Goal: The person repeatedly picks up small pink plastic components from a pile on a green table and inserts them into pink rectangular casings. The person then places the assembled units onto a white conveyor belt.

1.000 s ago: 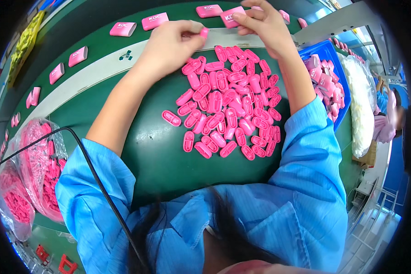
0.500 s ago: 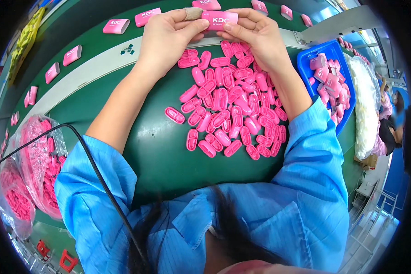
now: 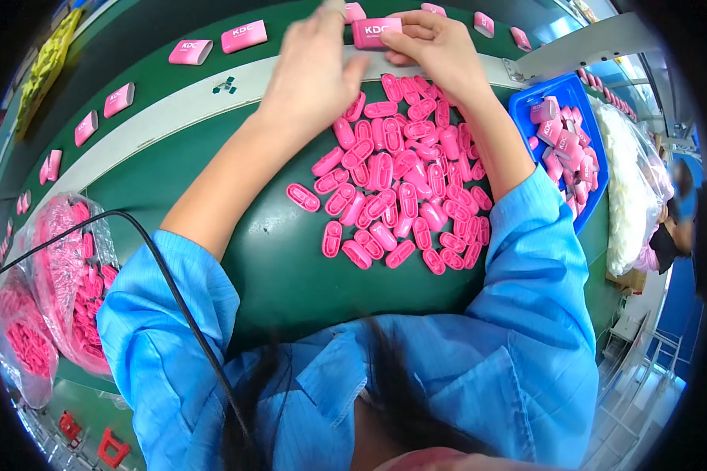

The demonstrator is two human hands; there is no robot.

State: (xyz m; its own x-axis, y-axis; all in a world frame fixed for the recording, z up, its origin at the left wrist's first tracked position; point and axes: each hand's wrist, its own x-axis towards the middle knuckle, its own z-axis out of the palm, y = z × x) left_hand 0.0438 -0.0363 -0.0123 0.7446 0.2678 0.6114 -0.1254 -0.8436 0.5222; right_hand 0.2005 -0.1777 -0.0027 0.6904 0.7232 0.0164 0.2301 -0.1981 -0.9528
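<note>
My right hand (image 3: 440,51) pinches a pink plastic case (image 3: 375,33) with pale lettering between thumb and fingers, above the pale rail at the table's far edge. To its left, my left hand (image 3: 310,74) is raised and blurred, its thumb spread away from its stretched fingers. Nothing shows in it, and its fingertips are near another pink case (image 3: 353,12) on the green belt. Below both hands lies a heap of small oval pink plastic parts (image 3: 381,170) on the green tabletop (image 3: 271,251), some with the hollow side up.
A blue tray (image 3: 522,125) of pink cases stands at the right, beside a clear bag of whitish pieces (image 3: 624,188). Bags of pink parts (image 3: 63,275) sit at the left. More cases (image 3: 243,36) lie along the green belt. A black cable (image 3: 161,275) crosses my left sleeve.
My left hand has let go of the case and moved up toward the belt. The case stays in my right hand. Cases on the belt have shifted left.
</note>
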